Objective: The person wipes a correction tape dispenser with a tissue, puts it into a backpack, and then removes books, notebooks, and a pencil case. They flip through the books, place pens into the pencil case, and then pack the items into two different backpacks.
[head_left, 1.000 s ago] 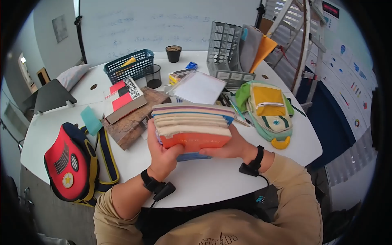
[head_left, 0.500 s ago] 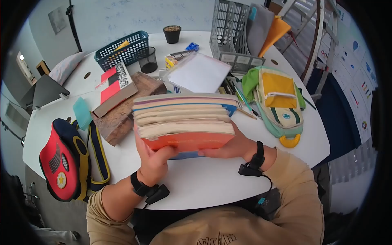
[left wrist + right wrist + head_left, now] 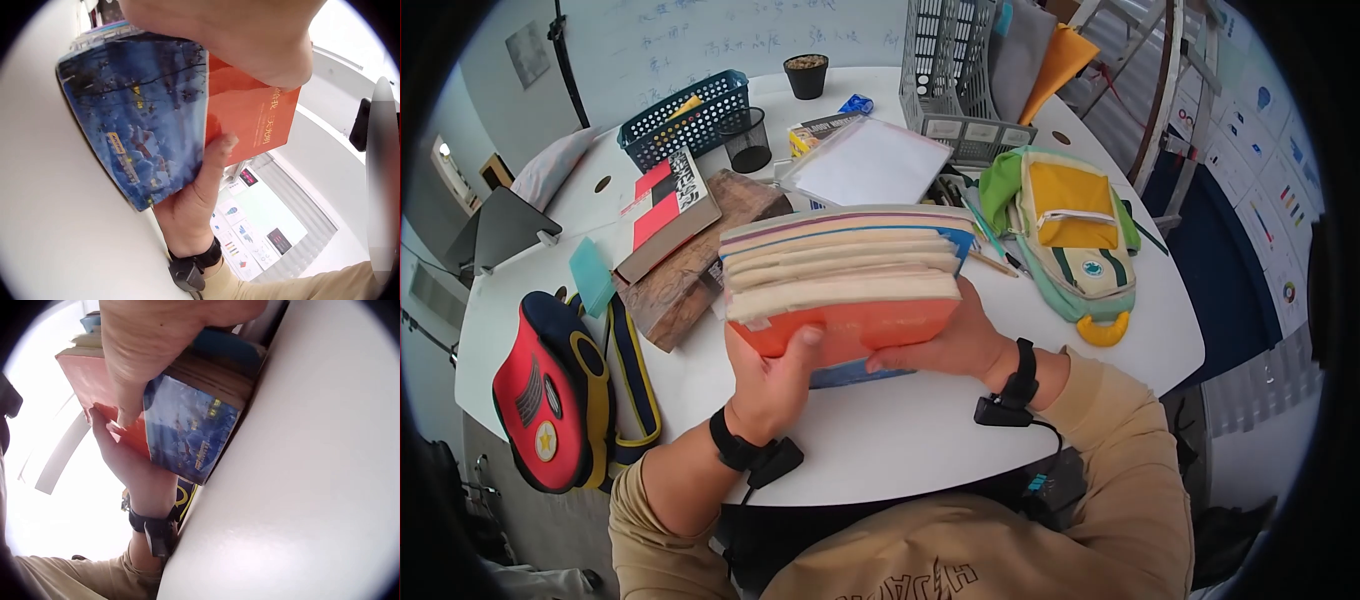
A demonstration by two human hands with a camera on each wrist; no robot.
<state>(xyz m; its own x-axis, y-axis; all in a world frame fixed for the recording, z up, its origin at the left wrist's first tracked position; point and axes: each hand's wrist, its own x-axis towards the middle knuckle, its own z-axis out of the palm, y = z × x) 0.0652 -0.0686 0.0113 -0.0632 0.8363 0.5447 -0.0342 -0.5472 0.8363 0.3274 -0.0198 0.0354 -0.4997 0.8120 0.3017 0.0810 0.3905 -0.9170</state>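
Observation:
A thick stack of books is gripped between both hands above the near side of the white table. The left hand holds its left side, thumb on the orange-red cover facing the person. On the right side, the right hand grips with its thumb along the cover's lower edge. Below the orange cover a blue illustrated cover shows in the left wrist view. In the right wrist view the blue cover is close to the tabletop; whether they touch, I cannot tell.
Left lie a red backpack, a brown block and a red-black book. Behind are a teal basket, mesh cup, potted plant, clear folder and grey rack. A green-yellow backpack lies right.
The head view has shifted. The stack, held in both hands, came nearer the person at first, then tilted slightly, showing more of the blue cover below. Both hands keep their grip.

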